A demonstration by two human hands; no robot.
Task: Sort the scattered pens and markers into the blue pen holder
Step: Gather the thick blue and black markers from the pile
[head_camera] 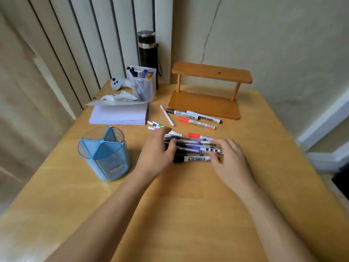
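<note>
A bundle of pens and markers (192, 148) lies crosswise on the wooden table, pressed together between my two hands. My left hand (156, 154) grips its left end; my right hand (230, 161) holds its right end. The blue pen holder (103, 154) stands upright and empty to the left of my left hand, split into compartments. More markers lie farther back: a red-capped marker (196, 123), two black whiteboard markers (192, 115), a thin white pen (167, 115) and several small coloured pens (154, 125).
A wooden two-tier stand (205, 103) sits at the back right. A stack of white paper (119, 115), crumpled tissue (120, 96), a clear organiser (143, 84), a black flask (148, 53) and a white controller (117, 83) fill the back left.
</note>
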